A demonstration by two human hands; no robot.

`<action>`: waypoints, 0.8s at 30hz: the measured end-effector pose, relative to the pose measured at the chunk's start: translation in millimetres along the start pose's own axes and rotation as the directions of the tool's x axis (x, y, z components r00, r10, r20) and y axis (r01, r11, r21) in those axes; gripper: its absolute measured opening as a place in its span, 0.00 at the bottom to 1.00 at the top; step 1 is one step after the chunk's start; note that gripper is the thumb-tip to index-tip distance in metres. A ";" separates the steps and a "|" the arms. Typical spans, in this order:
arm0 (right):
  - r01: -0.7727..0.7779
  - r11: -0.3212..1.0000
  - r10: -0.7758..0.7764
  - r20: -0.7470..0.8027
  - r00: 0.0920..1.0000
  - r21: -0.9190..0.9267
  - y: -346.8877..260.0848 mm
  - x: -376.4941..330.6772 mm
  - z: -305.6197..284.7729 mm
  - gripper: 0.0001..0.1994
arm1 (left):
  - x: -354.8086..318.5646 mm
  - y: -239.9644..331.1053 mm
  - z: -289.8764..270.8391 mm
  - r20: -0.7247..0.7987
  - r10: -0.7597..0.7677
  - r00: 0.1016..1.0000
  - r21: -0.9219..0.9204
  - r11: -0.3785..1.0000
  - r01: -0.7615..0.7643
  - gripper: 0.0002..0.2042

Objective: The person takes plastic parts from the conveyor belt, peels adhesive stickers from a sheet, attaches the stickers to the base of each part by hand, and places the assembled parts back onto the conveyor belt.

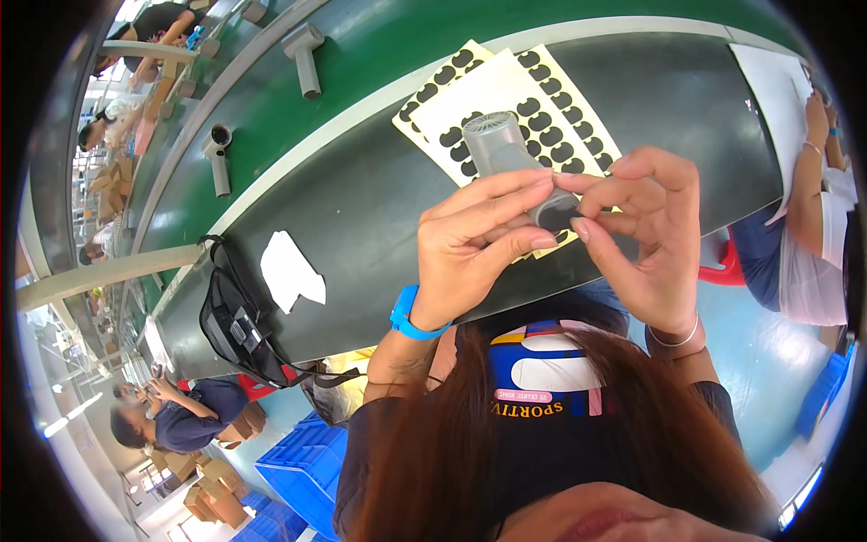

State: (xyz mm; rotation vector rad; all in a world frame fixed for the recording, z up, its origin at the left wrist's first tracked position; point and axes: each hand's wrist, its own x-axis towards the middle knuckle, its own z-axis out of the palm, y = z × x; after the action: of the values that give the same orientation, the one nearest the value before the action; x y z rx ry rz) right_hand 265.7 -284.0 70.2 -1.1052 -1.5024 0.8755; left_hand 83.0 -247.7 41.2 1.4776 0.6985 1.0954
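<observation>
My left hand [483, 235] is wrapped around a grey hair dryer housing [495, 149], whose round vented end points away from me. At its near end, facing my right hand, is a dark oval sticker [555, 213]. My right hand [646, 230] has thumb and fingers bent together at the sticker's edge; whether the sticker lies fully flat there is hard to see. Under and behind the housing lie several pale yellow sheets [461, 104] with rows of black stickers, partly covered by my hands.
A green conveyor with two more grey housings [302, 59] [219, 161] runs beyond the dark table [370, 199]. On the table's left are a white paper piece [291, 271] and a black bag [237, 316]. A co-worker's arm [810, 181] is at right; blue crates [302, 465] stand below left.
</observation>
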 end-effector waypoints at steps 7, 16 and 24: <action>0.025 0.999 -0.024 0.031 0.999 -0.025 2.2 -0.2 -2.3 0.24 | -0.2 -3.4 0.6 0.009 0.004 1.000 0.011 1.000 -0.005 0.18; 0.004 0.997 -0.002 0.026 1.000 -0.078 -5.5 -1.1 -2.2 0.23 | -0.4 -2.9 3.0 0.018 0.011 1.000 0.005 1.000 -0.011 0.17; 0.111 0.881 -0.131 -0.011 0.991 -0.461 -12.0 -3.6 -1.3 0.23 | -1.1 -1.6 9.2 -0.004 0.029 1.000 0.064 0.998 -0.029 0.15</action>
State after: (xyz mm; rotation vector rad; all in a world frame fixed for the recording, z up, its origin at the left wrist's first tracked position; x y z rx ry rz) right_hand 264.8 -291.1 80.5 -1.3401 -1.7750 0.4091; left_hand 91.1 -252.2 39.8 1.5442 0.7233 1.1076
